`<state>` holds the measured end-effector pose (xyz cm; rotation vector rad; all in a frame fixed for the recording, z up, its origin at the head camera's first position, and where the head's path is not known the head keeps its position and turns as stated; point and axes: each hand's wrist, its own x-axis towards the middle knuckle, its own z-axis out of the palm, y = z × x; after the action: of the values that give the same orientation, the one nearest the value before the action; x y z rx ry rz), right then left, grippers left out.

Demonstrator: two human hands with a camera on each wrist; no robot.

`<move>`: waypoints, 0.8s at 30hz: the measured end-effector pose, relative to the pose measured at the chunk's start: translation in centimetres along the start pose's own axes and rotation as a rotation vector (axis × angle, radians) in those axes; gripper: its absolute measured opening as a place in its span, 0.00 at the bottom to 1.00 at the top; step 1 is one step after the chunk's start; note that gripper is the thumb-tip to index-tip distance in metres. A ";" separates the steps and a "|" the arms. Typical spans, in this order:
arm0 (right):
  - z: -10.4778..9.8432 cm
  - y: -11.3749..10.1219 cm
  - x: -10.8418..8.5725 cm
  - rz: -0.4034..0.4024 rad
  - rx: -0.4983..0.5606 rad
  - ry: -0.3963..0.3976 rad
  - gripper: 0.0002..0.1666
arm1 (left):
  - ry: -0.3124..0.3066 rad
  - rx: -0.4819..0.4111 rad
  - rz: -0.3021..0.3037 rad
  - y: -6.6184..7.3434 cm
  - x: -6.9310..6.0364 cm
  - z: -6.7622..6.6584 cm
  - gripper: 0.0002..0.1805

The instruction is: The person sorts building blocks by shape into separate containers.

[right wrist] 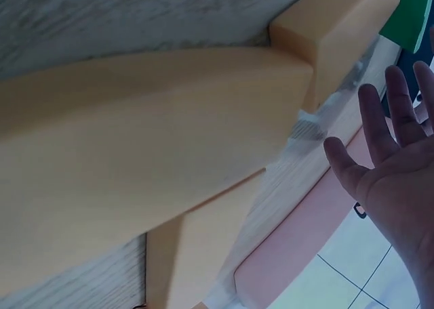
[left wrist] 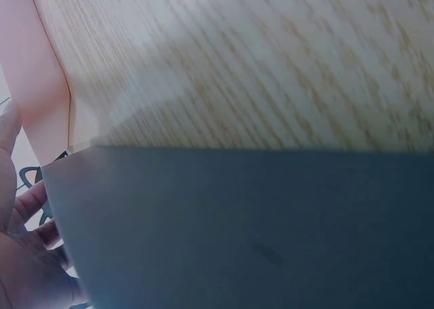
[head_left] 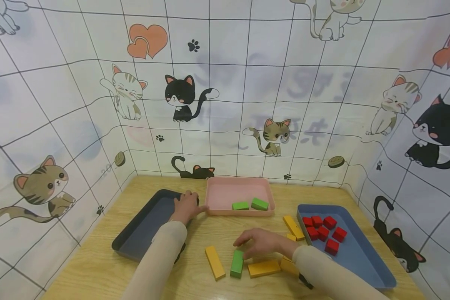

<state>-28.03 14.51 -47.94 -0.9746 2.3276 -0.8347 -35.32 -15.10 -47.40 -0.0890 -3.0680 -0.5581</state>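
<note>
My left hand point(head_left: 186, 207) is at the far right corner of a dark tray point(head_left: 146, 231), its thumb pointing towards the pink tray point(head_left: 232, 191). In the left wrist view its spread fingers show beyond the dark tray's edge. Over the near end of the table, my right hand point(head_left: 261, 242) hovers beside the far end of a green block point(head_left: 237, 266). Its fingers look spread and hold nothing in the right wrist view; whether a fingertip touches the block, I cannot tell. Yellow blocks point(head_left: 215, 262) lie on both sides of the green one, some partly hidden by the right arm.
Two green blocks point(head_left: 260, 204) lie in the pink tray at the back. To the right, a blue tray point(head_left: 363, 254) holds several red cubes point(head_left: 323, 233). Another yellow block point(head_left: 293, 227) lies against its left side. A cat-patterned cloth surrounds the wooden table point(head_left: 93, 254).
</note>
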 end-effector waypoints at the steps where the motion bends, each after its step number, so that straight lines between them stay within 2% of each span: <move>1: 0.0 -0.1 -0.1 0.002 0.004 -0.011 0.23 | 0.001 -0.001 0.000 0.0 0.0 0.0 0.36; 6: 0.1 -0.5 -0.3 0.008 0.018 -0.045 0.26 | 0.004 0.001 0.002 0.1 0.0 -0.1 0.36; 10: 0.1 -0.8 -0.2 -0.010 -0.009 -0.053 0.26 | 0.003 -0.001 0.001 0.1 0.0 -0.1 0.37; 18: 0.4 -1.1 -0.1 -0.058 -0.102 -0.049 0.24 | 0.010 -0.006 0.004 0.1 0.0 0.0 0.37; 24: 0.4 -0.9 0.1 -0.042 -0.125 -0.032 0.20 | 0.005 -0.006 -0.002 0.0 -0.1 -0.1 0.37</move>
<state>-27.39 13.77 -47.61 -1.0843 2.3628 -0.6918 -35.23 -15.09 -47.32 -0.0849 -3.0622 -0.5665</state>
